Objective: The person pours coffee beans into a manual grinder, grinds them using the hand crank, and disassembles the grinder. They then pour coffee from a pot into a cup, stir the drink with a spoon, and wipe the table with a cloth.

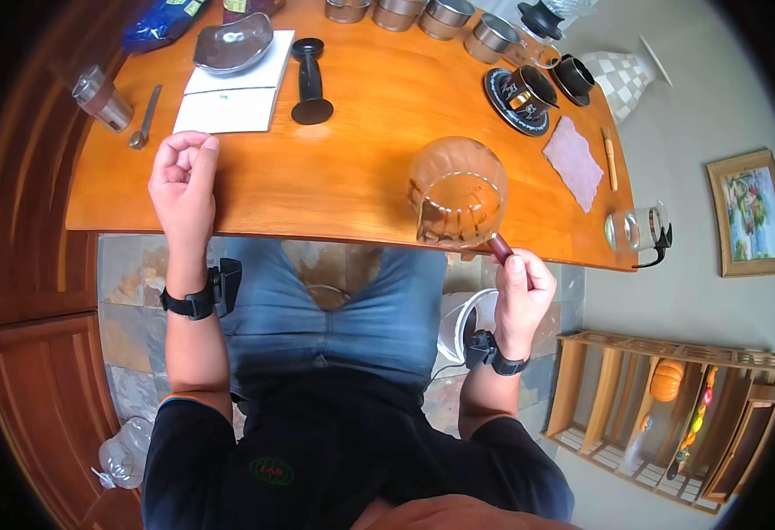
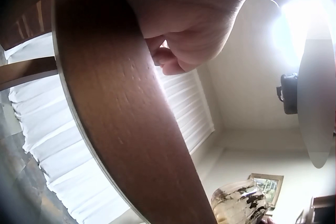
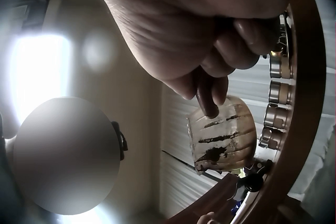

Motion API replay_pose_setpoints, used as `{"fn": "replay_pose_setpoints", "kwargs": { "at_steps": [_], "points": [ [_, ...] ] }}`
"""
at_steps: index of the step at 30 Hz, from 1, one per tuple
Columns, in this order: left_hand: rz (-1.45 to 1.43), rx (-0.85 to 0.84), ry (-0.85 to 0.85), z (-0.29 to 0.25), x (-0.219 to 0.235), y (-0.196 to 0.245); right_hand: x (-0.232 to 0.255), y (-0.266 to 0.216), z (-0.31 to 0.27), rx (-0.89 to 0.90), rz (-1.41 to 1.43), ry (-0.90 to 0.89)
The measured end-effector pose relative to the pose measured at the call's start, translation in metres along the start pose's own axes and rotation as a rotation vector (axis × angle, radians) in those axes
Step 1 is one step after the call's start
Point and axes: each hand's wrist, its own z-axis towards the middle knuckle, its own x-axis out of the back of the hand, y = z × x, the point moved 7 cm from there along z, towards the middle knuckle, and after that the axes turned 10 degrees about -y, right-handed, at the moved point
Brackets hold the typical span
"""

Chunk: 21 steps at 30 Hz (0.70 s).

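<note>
My right hand (image 1: 525, 296) grips the dark handle (image 1: 500, 249) of a ribbed glass pot (image 1: 458, 190) near the table's front edge. In the right wrist view, fingers of the right hand (image 3: 210, 50) pinch that handle, and dark smears mark the glass wall (image 3: 223, 137). The pot (image 2: 239, 203) also shows low in the left wrist view. At the table's left front, my left hand (image 1: 184, 181) has curled fingers with nothing seen in them. In the left wrist view the left hand (image 2: 189, 29) is beside the table edge (image 2: 126, 108).
A white pad (image 1: 228, 106) bears a dark dish (image 1: 233, 46); a black tamper-like tool (image 1: 311, 84) stands beside it. Further left are a grinder (image 1: 102, 99) and spoon (image 1: 146, 117). Cups (image 1: 529, 93), a pink cloth (image 1: 573, 163), a brush (image 1: 611, 159) and a glass vessel (image 1: 636, 230) are at right.
</note>
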Motion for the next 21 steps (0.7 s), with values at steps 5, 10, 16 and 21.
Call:
{"fn": "replay_pose_setpoints", "kwargs": {
  "at_steps": [5,10,16,21],
  "points": [
    [-0.004,-0.022,-0.011,0.0,0.001,0.0,0.014,0.011,-0.005,-0.022,-0.021,0.022],
    [-0.025,-0.019,-0.008,0.0,0.0,-0.002,0.013,0.011,-0.01,-0.046,0.025,-0.025],
    [0.011,-0.008,0.009,0.0,-0.001,0.001,-0.001,0.004,-0.001,-0.033,0.079,0.068],
    [-0.011,-0.029,-0.018,0.0,0.0,-0.001,0.009,0.015,0.0,-0.087,0.157,0.117]
  ]
}}
